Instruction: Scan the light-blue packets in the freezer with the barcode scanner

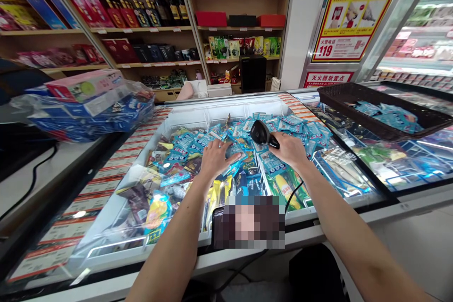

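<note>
My right hand (289, 148) grips the handle of a black barcode scanner (260, 132), whose head points left over the packets. A thin dark cable hangs below that hand. My left hand (214, 156) is spread low over the small light-blue packets (184, 143), fingers apart and thumb reaching right; whether a fingertip touches one I cannot make out. Many such packets lie scattered across the chest freezer (116, 250). Whether some rest on its glass is hard to tell. Yellow and dark ice-cream wrappers (217, 194) show below my left hand.
At right, a brown basket (336, 99) holds more light-blue packets. Blue boxes in clear plastic (120, 113) lie at left under a pink box (85, 86). A blurred-out phone-like device (219, 231) sits at the front edge. Someone's arm (186, 90) shows beyond the freezer, before stocked shelves.
</note>
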`<action>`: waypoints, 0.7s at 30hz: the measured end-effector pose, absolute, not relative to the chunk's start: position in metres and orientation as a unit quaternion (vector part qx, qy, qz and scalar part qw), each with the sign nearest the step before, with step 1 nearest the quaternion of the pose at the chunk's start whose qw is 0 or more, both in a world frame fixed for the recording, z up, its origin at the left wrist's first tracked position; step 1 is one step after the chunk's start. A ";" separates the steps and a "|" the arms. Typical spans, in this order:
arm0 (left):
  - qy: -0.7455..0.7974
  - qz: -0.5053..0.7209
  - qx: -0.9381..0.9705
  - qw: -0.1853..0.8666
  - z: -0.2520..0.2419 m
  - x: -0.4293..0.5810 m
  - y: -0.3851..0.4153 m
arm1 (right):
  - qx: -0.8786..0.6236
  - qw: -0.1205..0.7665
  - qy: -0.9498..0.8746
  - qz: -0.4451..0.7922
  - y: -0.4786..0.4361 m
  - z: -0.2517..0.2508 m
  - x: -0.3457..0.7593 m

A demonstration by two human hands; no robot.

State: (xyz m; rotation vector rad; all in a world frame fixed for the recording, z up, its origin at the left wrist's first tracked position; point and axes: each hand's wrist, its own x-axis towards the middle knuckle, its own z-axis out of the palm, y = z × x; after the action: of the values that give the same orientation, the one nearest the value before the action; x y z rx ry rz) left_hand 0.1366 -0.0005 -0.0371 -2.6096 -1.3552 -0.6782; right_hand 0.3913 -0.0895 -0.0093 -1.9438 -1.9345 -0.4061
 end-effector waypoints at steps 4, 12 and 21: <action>-0.446 -0.248 -0.859 0.054 -0.040 0.137 0.000 | -0.693 0.176 -0.685 -0.142 -0.090 -0.008 0.390; -0.519 -0.289 -0.804 -0.035 -0.047 0.132 0.016 | -0.691 0.164 -0.690 -0.138 -0.090 -0.007 0.389; -0.414 -0.451 -0.748 -0.257 -0.056 0.137 0.026 | -0.668 0.185 -0.708 -0.137 -0.090 -0.009 0.390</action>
State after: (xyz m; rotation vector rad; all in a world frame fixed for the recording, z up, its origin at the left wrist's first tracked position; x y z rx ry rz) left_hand 0.1368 0.0261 -0.0559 -2.8331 -1.5697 -1.7076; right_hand 0.3896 -0.0902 -0.0095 -1.8822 -1.9955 -0.3852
